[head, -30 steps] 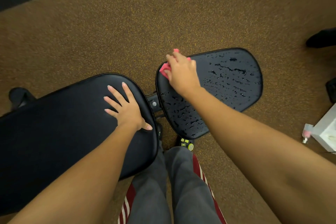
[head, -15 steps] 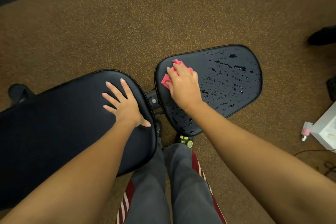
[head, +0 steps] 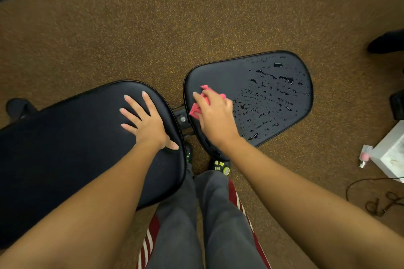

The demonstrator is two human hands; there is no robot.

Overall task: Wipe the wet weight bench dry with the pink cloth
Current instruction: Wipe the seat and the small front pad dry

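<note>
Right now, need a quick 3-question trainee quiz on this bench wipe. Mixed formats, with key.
1. True or false: the left hand lies flat, fingers spread, on the back pad.
2. Multiple choice: the right hand holds the pink cloth against which part of the seat pad? A) the end nearest the back pad B) the far end C) the underside
3. Fill in: the water drops lie on the seat pad to the person's ___ of the right hand.

Key: 1 true; 2 A; 3 right.
</note>
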